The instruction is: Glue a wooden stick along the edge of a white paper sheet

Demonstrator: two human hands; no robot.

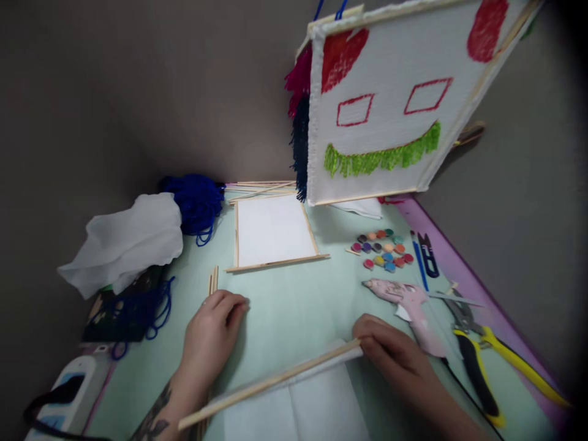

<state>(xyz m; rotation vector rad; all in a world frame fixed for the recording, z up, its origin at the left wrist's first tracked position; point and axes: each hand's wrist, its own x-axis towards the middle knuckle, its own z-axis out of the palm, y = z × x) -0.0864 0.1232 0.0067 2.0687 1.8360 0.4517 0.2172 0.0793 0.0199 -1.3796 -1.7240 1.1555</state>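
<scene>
My right hand (397, 358) pinches one end of a thin wooden stick (271, 384). The stick slants down to the left, close to my left forearm. Along it lies a white sheet (298, 407), creased down the middle and running out of view at the bottom. My left hand (206, 334) is closed, thumb against curled fingers; whatever it may hold is too small or hidden to make out. Several wooden sticks (213, 282) lie partly under that hand. Beyond both hands is a white panel (275, 229) edged with wooden sticks.
A decorated white box (381, 131) hangs at upper right. Paint pots (388, 248), a pink glue gun (408, 303), blue snips (429, 254) and yellow-handled pliers (514, 361) lie right. Blue yarn (195, 202), white cloth (138, 239) and a power strip (68, 392) are left.
</scene>
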